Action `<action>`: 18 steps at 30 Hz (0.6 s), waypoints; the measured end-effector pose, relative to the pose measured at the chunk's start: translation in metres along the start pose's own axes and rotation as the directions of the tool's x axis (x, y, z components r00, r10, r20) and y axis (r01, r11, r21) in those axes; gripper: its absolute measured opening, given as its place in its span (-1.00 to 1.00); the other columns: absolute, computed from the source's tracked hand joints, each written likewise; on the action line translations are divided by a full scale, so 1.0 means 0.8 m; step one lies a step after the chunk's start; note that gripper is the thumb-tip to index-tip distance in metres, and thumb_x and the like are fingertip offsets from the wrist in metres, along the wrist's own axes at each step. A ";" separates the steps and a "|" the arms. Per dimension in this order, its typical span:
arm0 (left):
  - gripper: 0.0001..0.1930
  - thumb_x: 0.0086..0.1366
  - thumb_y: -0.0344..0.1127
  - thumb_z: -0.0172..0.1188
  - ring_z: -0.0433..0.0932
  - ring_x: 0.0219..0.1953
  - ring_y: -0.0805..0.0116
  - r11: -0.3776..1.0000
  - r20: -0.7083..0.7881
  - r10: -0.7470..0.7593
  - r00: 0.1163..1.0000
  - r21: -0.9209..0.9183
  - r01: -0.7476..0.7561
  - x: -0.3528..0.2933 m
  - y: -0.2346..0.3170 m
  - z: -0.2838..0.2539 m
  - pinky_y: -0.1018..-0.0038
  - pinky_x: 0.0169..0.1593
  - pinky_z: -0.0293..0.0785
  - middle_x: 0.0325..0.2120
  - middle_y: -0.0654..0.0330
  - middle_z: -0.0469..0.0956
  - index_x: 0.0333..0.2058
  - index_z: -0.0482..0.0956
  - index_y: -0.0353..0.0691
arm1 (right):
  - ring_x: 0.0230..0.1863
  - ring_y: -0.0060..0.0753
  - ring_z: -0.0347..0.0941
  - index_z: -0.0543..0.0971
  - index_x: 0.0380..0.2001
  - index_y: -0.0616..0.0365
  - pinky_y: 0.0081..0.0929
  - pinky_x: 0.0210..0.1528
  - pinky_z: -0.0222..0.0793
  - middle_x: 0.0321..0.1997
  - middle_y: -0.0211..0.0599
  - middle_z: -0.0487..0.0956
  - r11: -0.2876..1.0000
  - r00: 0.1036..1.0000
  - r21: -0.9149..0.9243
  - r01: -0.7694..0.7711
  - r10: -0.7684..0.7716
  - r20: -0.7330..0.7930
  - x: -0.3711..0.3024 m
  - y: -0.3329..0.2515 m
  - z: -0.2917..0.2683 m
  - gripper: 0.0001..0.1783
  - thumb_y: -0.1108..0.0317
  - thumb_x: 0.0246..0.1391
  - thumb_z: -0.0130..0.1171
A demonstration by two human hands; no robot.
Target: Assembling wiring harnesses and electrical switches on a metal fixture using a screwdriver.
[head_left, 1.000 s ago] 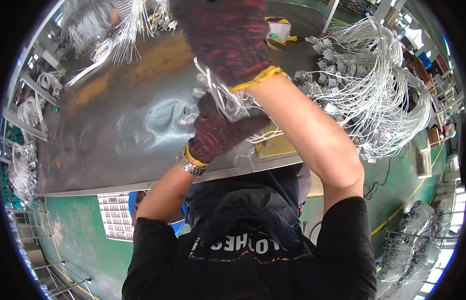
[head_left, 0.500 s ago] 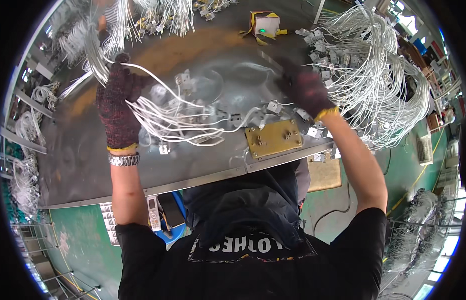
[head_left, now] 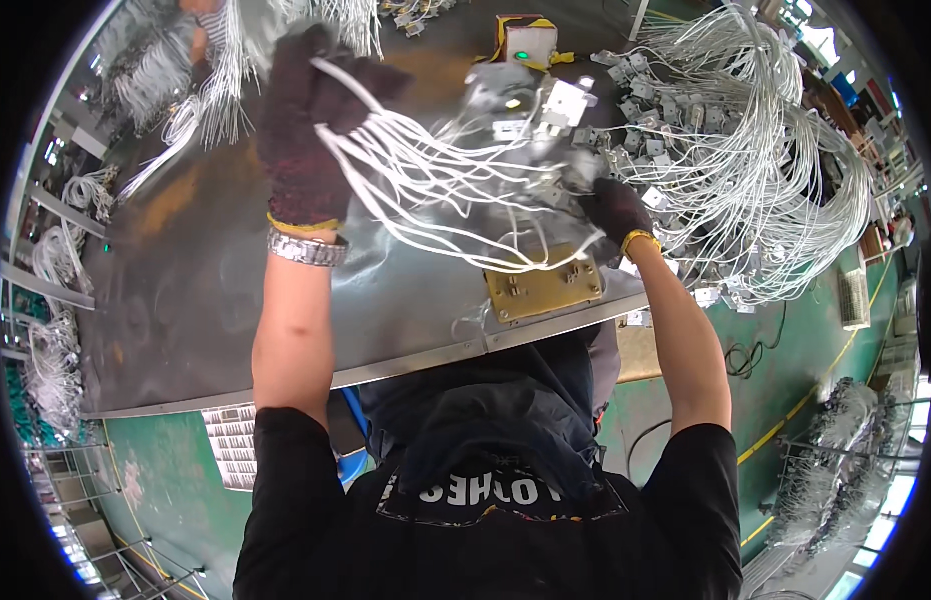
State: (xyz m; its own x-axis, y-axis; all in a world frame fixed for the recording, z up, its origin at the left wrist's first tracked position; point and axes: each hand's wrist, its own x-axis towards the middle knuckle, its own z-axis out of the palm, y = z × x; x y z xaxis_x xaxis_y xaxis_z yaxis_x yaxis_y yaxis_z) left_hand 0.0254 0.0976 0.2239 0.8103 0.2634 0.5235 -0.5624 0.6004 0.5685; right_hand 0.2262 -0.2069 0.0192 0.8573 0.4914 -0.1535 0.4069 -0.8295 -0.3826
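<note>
My left hand point(head_left: 321, 125), in a dark knitted glove, is closed round one end of a bundle of white cables point(head_left: 426, 170). The bundle is lifted over the table and stretches to the right, its metal connector pieces point(head_left: 566, 103) blurred by motion. At the right, my gloved right hand point(head_left: 618, 212) is beside those connector ends and the edge of a large cable pile point(head_left: 746, 170). Its fingers are partly hidden, so I cannot tell what they grip. Below the bundle sits a brass-coloured fixture plate point(head_left: 546, 290), partly covered by the cables.
A small box with a green light point(head_left: 527, 42) stands at the back of the dark metal table point(head_left: 206, 330). More white cables point(head_left: 221, 100) hang at the far left, near another person point(head_left: 201, 35). The table's front edge point(head_left: 416, 363) runs close to my body.
My left hand has moved up and right, carrying the cable bundle across above the fixture plate. My right hand has shifted slightly down and is now beside the connector ends.
</note>
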 end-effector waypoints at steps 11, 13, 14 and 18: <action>-0.52 0.18 -0.11 0.47 0.57 0.00 0.19 -0.227 -0.332 0.591 0.735 0.805 0.547 -0.172 -0.067 -0.319 0.25 0.08 0.47 -0.08 0.06 0.62 -0.05 0.58 -0.30 | -0.60 -0.37 0.45 0.65 -0.24 0.09 -0.29 -0.45 0.41 -0.59 -0.25 0.55 0.930 0.640 -0.226 0.290 -0.364 -0.676 0.040 0.060 -0.079 -0.78 0.18 0.22 0.23; -0.41 0.10 -0.05 0.53 0.55 0.04 0.05 -0.378 -0.074 0.365 0.928 0.899 0.221 -0.170 -0.048 -0.236 0.23 0.15 0.45 0.00 -0.04 0.58 -0.01 0.56 -0.31 | -0.69 -0.57 0.32 0.58 -0.35 0.11 -0.42 -0.61 0.24 -0.66 -0.39 0.46 0.555 0.890 0.793 0.250 0.190 -0.414 0.011 -0.038 -0.124 -0.79 0.21 0.26 0.22; -0.34 0.06 0.03 0.53 0.53 0.07 -0.02 -0.363 -0.023 0.253 0.967 0.925 0.117 -0.162 -0.064 -0.217 0.19 0.21 0.41 0.02 -0.09 0.56 0.01 0.55 -0.31 | -0.73 -0.57 0.28 0.51 -0.45 0.11 -0.54 -0.67 0.14 -0.66 -0.45 0.44 0.516 0.874 0.789 0.334 0.143 -0.464 0.014 -0.033 -0.140 -0.71 0.17 0.27 0.23; -0.07 -0.01 0.38 0.39 0.35 0.24 -0.20 -0.606 0.059 -0.131 0.990 0.786 -0.127 -0.167 -0.172 -0.199 -0.05 0.41 0.11 0.18 -0.21 0.38 0.14 0.51 -0.29 | -0.66 -0.48 0.41 0.47 0.12 0.18 -0.43 -0.58 0.32 -0.58 -0.33 0.54 0.810 0.821 0.542 0.222 0.145 -0.552 0.045 0.000 -0.126 -0.54 0.24 0.22 0.28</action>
State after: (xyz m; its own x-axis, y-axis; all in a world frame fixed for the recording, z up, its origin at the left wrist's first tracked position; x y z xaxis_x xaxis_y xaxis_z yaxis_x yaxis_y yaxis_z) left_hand 0.0206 0.1000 -0.0253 0.8659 0.1379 0.4807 0.1088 -0.9902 0.0881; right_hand 0.2889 -0.2160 0.1059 0.9370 0.1362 0.3218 0.3488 -0.4194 -0.8381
